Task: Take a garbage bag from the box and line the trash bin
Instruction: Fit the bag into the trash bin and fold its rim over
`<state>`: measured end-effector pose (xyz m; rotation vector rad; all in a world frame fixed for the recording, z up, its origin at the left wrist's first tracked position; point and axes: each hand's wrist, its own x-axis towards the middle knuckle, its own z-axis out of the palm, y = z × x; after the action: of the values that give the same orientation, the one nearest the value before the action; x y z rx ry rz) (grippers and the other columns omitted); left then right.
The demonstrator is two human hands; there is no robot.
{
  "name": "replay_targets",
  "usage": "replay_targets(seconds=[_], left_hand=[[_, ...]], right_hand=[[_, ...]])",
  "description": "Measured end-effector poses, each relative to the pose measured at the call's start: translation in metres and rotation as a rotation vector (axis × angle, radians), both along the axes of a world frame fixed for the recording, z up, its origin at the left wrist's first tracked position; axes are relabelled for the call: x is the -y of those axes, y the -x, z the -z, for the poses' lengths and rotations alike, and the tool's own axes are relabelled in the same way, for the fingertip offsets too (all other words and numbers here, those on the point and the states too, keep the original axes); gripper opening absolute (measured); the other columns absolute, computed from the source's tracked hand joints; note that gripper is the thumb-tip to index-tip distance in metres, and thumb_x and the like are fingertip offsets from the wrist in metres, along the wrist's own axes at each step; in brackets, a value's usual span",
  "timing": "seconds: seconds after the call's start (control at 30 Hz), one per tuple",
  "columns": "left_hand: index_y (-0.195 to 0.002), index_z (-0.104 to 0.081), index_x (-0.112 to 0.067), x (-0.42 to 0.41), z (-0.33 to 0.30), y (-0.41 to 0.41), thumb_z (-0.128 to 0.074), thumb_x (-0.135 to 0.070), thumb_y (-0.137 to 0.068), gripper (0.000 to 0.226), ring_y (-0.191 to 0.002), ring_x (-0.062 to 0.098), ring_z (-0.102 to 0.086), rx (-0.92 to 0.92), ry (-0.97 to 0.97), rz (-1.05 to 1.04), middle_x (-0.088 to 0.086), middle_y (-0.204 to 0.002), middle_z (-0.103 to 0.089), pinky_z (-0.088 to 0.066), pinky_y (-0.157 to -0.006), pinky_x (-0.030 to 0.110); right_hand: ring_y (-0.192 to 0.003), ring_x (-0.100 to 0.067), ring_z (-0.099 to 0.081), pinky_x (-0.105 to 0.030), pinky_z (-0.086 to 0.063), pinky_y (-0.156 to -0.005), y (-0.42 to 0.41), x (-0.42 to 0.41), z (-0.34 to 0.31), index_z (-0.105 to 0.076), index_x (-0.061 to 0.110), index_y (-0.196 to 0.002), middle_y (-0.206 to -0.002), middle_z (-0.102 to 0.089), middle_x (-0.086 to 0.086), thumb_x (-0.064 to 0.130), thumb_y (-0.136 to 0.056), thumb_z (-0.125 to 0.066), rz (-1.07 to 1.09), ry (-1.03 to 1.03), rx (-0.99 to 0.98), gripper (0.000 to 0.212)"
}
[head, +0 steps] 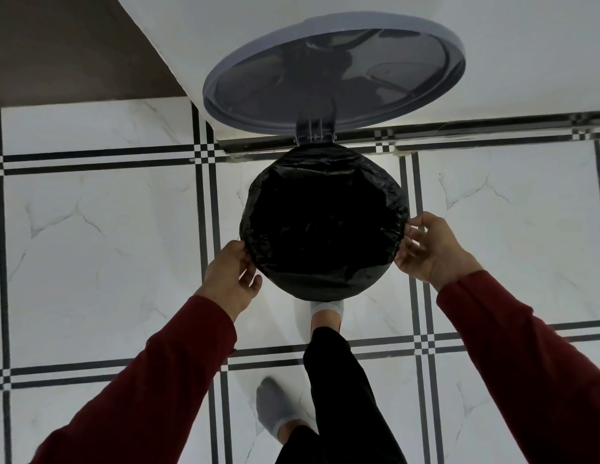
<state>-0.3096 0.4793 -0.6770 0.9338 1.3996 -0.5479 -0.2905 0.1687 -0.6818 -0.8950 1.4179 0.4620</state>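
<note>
A round trash bin stands on the tiled floor with a black garbage bag [325, 226] spread inside it and folded over its rim all the way round. The grey lid [335, 72] is raised and leans towards the white wall. My left hand [233, 274] pinches the bag's folded edge at the bin's lower-left side. My right hand [429, 249] touches the bag's edge at the right side, its fingers loosely curled against the plastic. The bin's own body is hidden under the bag. No box is in view.
My right foot in a white sock [327, 311] is tucked under the bin's front. My left foot in a grey sock [278, 410] stands further back. A white wall [493, 45] rises behind the bin, and a brown surface [57, 45] fills the upper-left corner.
</note>
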Motion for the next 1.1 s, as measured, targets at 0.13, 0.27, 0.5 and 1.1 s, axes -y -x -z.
replay_targets(seconds=[0.13,0.27,0.5,1.1], left_hand=[[-0.105,-0.075,-0.022,0.004,-0.003,0.000,-0.071,-0.034,-0.086,0.023,-0.107,0.020,-0.055,-0.048,0.047,-0.034,0.000,-0.110,-0.061,-0.046,-0.093,0.044],[-0.108,-0.072,-0.020,0.007,-0.004,-0.001,-0.068,-0.035,-0.089,0.025,-0.105,0.021,-0.060,-0.020,0.123,-0.065,0.004,-0.113,-0.065,-0.045,-0.095,0.043],[-0.109,-0.071,-0.013,0.006,-0.003,-0.014,-0.061,-0.036,-0.092,0.031,-0.110,0.026,-0.066,-0.022,0.193,-0.116,0.008,-0.122,-0.066,-0.053,-0.096,0.043],[-0.105,-0.070,-0.012,0.009,-0.008,-0.011,-0.067,-0.023,-0.082,0.026,-0.108,0.023,-0.063,-0.019,0.131,-0.018,0.006,-0.110,-0.064,-0.051,-0.098,0.042]], right_hand=[[-0.054,-0.015,-0.044,-0.024,-0.039,-0.056,0.001,0.000,0.001,-0.059,0.010,-0.078,-0.069,-0.053,-0.002,0.025,-0.077,-0.059,-0.052,-0.040,-0.029,0.015],[-0.058,-0.014,-0.044,-0.025,-0.039,-0.062,0.001,0.002,0.003,-0.060,0.013,-0.075,-0.071,-0.051,-0.001,0.031,-0.076,-0.060,-0.087,-0.076,-0.041,0.019],[-0.067,-0.018,-0.052,-0.028,-0.044,-0.066,0.005,0.003,0.009,-0.060,0.013,-0.078,-0.074,-0.056,0.000,0.040,-0.079,-0.052,-0.011,-0.182,-0.043,0.028],[-0.073,-0.018,-0.067,-0.032,-0.056,-0.073,0.025,-0.001,0.011,-0.069,0.016,-0.103,-0.086,-0.067,0.000,0.050,-0.085,-0.073,-0.068,-0.193,0.059,0.038]])
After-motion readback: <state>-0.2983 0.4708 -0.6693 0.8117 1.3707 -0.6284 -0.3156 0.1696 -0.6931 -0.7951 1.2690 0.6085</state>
